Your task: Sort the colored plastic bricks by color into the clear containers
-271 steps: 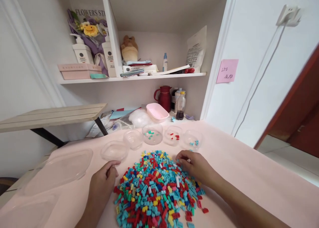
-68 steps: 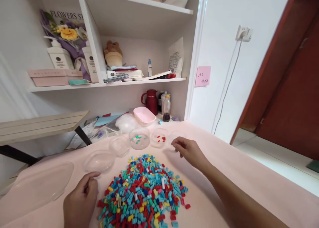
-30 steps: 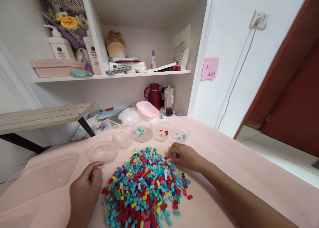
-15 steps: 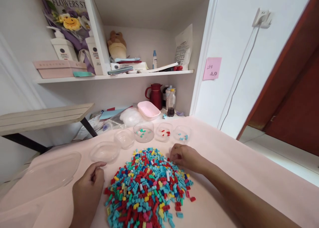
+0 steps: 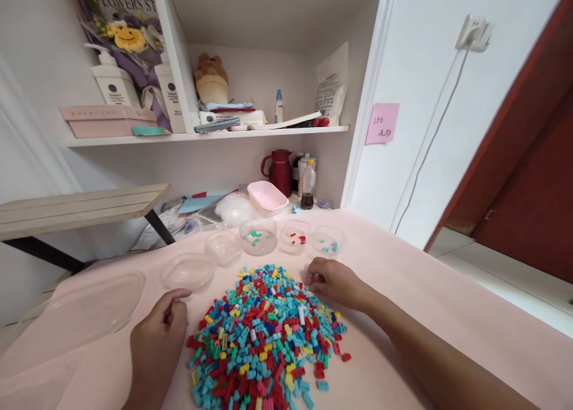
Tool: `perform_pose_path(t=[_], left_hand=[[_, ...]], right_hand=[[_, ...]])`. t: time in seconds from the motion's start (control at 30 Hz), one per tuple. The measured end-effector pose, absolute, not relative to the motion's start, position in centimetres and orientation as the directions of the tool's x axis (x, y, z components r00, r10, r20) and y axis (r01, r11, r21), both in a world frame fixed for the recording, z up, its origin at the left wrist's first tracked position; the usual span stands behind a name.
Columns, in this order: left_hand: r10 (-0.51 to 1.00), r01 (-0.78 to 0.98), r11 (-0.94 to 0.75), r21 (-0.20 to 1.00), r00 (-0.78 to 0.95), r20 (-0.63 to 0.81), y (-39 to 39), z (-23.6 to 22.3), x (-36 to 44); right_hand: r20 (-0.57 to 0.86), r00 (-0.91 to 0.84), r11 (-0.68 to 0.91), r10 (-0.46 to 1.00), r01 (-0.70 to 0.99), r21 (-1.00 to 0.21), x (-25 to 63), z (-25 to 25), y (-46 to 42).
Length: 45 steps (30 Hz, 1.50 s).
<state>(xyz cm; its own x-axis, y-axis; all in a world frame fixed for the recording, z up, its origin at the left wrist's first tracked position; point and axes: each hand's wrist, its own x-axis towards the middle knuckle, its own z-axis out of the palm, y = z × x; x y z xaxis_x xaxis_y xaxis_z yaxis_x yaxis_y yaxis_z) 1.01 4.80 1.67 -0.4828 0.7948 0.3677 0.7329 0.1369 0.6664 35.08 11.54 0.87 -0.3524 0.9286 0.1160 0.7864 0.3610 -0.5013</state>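
Note:
A big heap of small plastic building bricks [image 5: 264, 332], mostly turquoise and red with some yellow, green, blue, pink and white, lies on the pink-covered table. My right hand [image 5: 333, 281] rests at the heap's upper right edge, fingers curled down together; whatever is between the fingertips is hidden. To the left of the heap, my left hand [image 5: 162, 326] is loosely closed and shows nothing in it. Behind the heap stand a round clear dish [image 5: 258, 252] with green bricks, a clear tub [image 5: 293, 249] with red bricks and another clear tub [image 5: 327, 252] with turquoise bricks.
Two clear containers, one oval [image 5: 188, 284] and one smaller [image 5: 224, 261], stand left of the dishes. A large clear lid [image 5: 89, 308] lies at the left. Farther back are a pink basin [image 5: 268, 206], a red jug [image 5: 280, 174] and a bottle [image 5: 308, 183].
Both hands stay almost where they were. The view has shifted very slightly; the heap and containers look the same.

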Motion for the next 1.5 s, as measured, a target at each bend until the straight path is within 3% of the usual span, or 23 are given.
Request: perform_pose_path(t=[0.57, 0.7, 0.87, 1.03, 1.33, 1.5], left_hand=[[0.800, 0.716, 0.155, 0.681, -0.495, 0.339, 4.7, 1.7, 1.1], [0.801, 0.719, 0.154, 0.677, -0.492, 0.340, 4.7, 1.7, 1.1], [0.800, 0.723, 0.147, 0.674, -0.488, 0.348, 4.8, 1.5, 1.0], [0.793, 0.726, 0.139, 0.674, -0.489, 0.363, 4.9, 1.4, 0.8], [0.802, 0.742, 0.128, 0.658, -0.468, 0.372, 5.0, 1.3, 0.8], [0.804, 0.742, 0.138, 0.656, -0.470, 0.363, 5.0, 1.2, 0.5]], right_hand=[[0.078, -0.281, 0.284, 0.956, 0.834, -0.474, 35.1, 1.5, 11.2], [0.123, -0.283, 0.307, 0.951, 0.827, -0.471, 35.7, 2.5, 11.0], [0.208, -0.155, 0.249, 0.966, 0.774, -0.582, 37.4, 3.5, 11.3], [0.293, 0.080, 0.166, 0.953, 0.672, -0.722, 38.7, 3.2, 12.2], [0.350, 0.278, 0.130, 0.894, 0.587, -0.799, 39.9, 2.2, 13.3], [0.356, 0.305, 0.136, 0.883, 0.561, -0.817, 40.0, 2.0, 13.5]])
